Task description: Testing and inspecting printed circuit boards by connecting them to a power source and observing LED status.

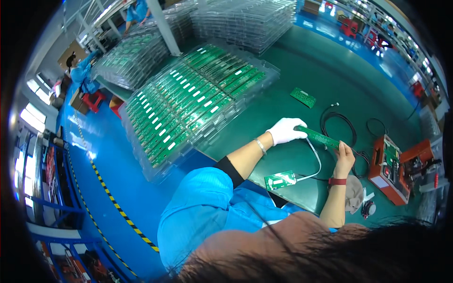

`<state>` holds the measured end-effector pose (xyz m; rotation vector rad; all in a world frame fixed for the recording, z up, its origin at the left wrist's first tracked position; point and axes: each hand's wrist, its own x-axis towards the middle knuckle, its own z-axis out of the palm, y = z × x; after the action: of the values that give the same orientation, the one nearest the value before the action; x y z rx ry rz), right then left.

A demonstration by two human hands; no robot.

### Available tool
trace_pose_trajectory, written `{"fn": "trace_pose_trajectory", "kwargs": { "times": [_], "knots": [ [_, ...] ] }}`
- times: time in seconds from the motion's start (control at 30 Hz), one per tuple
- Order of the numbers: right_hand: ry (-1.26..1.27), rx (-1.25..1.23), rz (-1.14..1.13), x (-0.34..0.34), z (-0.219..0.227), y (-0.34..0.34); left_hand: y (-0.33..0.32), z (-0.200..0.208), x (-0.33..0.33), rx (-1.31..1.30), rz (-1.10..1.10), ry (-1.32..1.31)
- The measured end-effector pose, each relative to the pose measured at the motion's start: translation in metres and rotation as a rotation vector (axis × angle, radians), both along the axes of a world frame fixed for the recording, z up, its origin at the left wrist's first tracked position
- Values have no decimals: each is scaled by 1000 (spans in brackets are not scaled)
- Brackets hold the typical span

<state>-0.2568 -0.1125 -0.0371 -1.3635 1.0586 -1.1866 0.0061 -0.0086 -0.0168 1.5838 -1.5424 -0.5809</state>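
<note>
A long narrow green circuit board [320, 137] is held above the table between my two hands. My left hand [287, 130], in a white glove, is closed on the board's left end. Bare, with a red band at the wrist, my right hand [345, 158] pinches its right end. From near the board's left end a white cable [318, 162] curves down to a smaller green board with a white part [280, 180], which lies by the table's front edge. Farther back on the table rests another small green board [303, 97].
A clear plastic tray [141, 162] full of green boards stands at the left, with stacked trays [243, 23] behind. An orange device [389, 170] sits at the right. Black cable [340, 115] lies coiled beyond my hands. A grey cloth [354, 193] is beside my right forearm.
</note>
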Motion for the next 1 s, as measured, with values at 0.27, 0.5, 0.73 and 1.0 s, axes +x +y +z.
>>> {"fn": "trace_pose_trajectory", "kwargs": {
  "times": [0.27,0.5,0.73,1.0],
  "knots": [
    [-13,-36,-36,17,-1,10,10,5,7,147,-16,737],
    [78,-91,-130,17,6,13,4,14,-3,142,9,734],
    [5,-93,-143,23,18,19,7,16,-2,116,51,617],
    [-97,-53,-114,24,15,23,5,7,-1,36,-30,347]
  ]
}}
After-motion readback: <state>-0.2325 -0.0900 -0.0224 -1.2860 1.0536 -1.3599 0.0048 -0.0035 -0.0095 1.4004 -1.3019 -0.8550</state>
